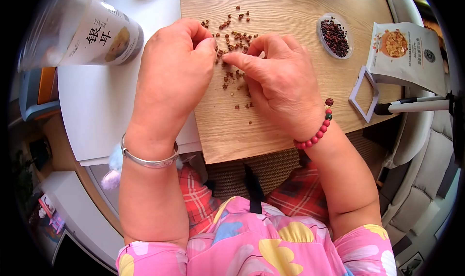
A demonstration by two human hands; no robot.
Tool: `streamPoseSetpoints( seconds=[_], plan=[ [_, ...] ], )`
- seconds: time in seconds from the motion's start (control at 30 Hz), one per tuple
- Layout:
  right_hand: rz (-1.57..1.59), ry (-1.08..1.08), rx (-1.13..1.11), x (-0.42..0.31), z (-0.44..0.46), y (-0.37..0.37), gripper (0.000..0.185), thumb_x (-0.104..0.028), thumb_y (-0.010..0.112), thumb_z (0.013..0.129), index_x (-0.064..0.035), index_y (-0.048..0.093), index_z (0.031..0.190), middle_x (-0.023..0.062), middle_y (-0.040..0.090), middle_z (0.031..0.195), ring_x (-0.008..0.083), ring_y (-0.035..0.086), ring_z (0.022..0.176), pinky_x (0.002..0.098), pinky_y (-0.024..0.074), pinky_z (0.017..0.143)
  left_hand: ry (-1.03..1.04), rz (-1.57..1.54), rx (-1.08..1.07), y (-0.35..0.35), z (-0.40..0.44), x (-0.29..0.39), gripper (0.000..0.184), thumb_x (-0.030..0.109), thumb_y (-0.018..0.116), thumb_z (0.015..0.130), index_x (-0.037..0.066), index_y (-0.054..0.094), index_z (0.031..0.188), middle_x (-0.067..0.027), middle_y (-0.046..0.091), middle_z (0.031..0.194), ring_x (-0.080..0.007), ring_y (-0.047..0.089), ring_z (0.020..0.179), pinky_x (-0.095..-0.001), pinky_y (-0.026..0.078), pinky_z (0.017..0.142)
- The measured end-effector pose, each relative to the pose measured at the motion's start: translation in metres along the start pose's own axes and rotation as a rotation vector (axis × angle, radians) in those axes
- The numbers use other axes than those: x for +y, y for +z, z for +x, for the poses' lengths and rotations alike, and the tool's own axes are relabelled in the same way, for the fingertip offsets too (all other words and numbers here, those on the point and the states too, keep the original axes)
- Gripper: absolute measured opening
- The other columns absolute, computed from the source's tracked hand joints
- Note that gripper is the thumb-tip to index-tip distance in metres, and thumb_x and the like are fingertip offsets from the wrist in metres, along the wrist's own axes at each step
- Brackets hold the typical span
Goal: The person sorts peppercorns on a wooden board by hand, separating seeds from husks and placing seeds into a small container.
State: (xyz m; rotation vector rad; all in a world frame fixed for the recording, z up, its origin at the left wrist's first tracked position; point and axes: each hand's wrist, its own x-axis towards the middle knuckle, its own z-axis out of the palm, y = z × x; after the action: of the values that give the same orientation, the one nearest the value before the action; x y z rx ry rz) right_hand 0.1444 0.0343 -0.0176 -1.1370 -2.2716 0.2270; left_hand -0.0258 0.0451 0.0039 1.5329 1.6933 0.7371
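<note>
Reddish-brown dried peppercorns (238, 41) lie scattered over the wooden table between my hands. My left hand (174, 70) is closed at the left side of the scatter, thumb and index finger drawn together at the tips. Whatever sits in that pinch is too small or hidden to make out. From the right, my right hand (286, 75) reaches in with curled fingers, its thumb tip among the peppercorns near my left fingertips. Its grip is partly hidden. Beyond it to the right stands a small round clear tub (335, 36) holding dark red and black peppercorns.
A clear plastic jar (104, 34) with a printed label stands on the white surface (92, 111) at left. On the right of the wooden table (286, 9) are a grey printed pouch (409, 53), a white frame (364, 93) and a black-and-white stand leg (411, 105).
</note>
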Motion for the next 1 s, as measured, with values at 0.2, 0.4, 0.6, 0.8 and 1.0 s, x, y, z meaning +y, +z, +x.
streamPoseSetpoints(
  seconds=[0.2, 0.4, 0.6, 0.8, 1.0],
  plan=[
    [0.076, 0.032, 0.026, 0.009, -0.001, -0.005, 0.02, -0.003, 0.064, 0.063, -0.0123, 0.069, 0.08, 0.0057, 0.057, 0.077, 0.0266, 0.054, 0.075, 0.0374, 0.0438, 0.065, 0.012, 0.026, 0.017, -0.001, -0.001, -0.002, 0.015, 0.011, 0.058, 0.084, -0.004, 0.06, 0.082, 0.0022, 0.056, 0.067, -0.0039, 0.045, 0.06, -0.0211, 0.039, 0.053],
    [0.073, 0.068, 0.02, 0.004, 0.0, -0.007, 0.014, -0.005, 0.066, 0.065, -0.0114, 0.068, 0.077, 0.0059, 0.057, 0.078, 0.0264, 0.054, 0.076, 0.0377, 0.0433, 0.066, 0.026, 0.117, 0.007, -0.001, -0.002, -0.001, 0.011, 0.007, 0.057, 0.08, -0.004, 0.061, 0.082, 0.0004, 0.057, 0.065, -0.005, 0.048, 0.061, -0.0223, 0.042, 0.055],
    [0.064, 0.098, -0.049, 0.003, 0.0, -0.011, 0.01, -0.005, 0.065, 0.065, -0.0099, 0.066, 0.073, 0.0068, 0.057, 0.079, 0.0268, 0.055, 0.078, 0.0382, 0.0433, 0.069, 0.03, 0.213, -0.019, 0.0, -0.002, -0.003, 0.009, 0.004, 0.059, 0.077, -0.004, 0.06, 0.08, -0.0039, 0.06, 0.066, -0.0086, 0.052, 0.061, -0.0249, 0.045, 0.058],
    [0.083, 0.132, -0.038, 0.008, -0.003, -0.012, 0.009, -0.003, 0.064, 0.064, -0.0091, 0.064, 0.071, 0.0078, 0.057, 0.08, 0.0275, 0.055, 0.08, 0.0383, 0.0434, 0.071, 0.032, 0.35, -0.017, 0.002, -0.005, 0.001, 0.01, 0.006, 0.061, 0.076, -0.003, 0.06, 0.079, -0.0115, 0.063, 0.069, -0.0161, 0.059, 0.061, -0.029, 0.048, 0.06],
    [0.088, 0.115, -0.058, 0.008, -0.005, -0.015, 0.011, -0.002, 0.064, 0.064, -0.0091, 0.065, 0.073, 0.0078, 0.057, 0.079, 0.0279, 0.055, 0.079, 0.0389, 0.0438, 0.07, 0.072, 0.407, -0.028, 0.006, -0.008, 0.003, 0.009, 0.006, 0.06, 0.074, -0.003, 0.061, 0.078, -0.0135, 0.063, 0.068, -0.0207, 0.06, 0.06, -0.0307, 0.048, 0.06]
  ],
)
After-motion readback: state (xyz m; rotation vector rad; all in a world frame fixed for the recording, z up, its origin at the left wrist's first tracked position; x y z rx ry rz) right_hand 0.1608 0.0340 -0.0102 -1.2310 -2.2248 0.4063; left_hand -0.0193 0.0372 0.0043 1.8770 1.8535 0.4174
